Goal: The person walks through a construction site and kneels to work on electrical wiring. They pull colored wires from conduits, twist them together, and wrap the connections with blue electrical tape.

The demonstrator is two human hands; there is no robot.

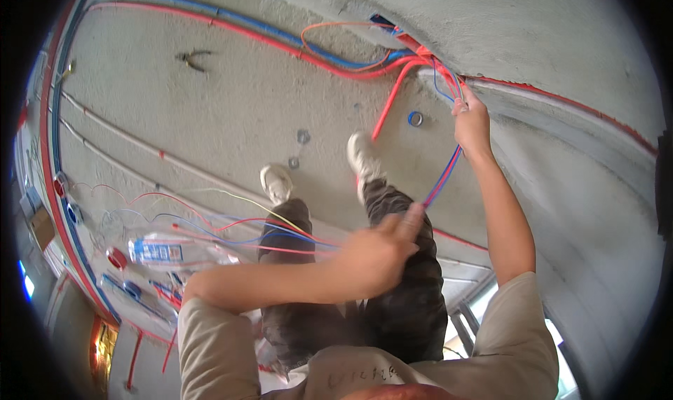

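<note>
A bundle of red and blue electrical wires (444, 179) runs between my two hands. My left hand (375, 256), slightly blurred, is closed round the bundle in front of my thighs. Past it, loose wire tails (231, 226) in red, blue and yellow spread out to the left. Further up, my right hand (472, 125) grips the same wires beside the wall. Above that hand the wires lead to the ends of red conduits (420, 55), gathered below an opening in the wall (384, 23). A thin orange wire (329, 24) loops out there.
Pliers (191, 59) lie with handles spread on the concrete floor (245, 99). A small blue-rimmed roll (415, 118) sits near my right foot. Red and blue conduits (266, 37) cross the far floor. Wire spools (116, 258) and a clear plastic package (165, 251) lie at left.
</note>
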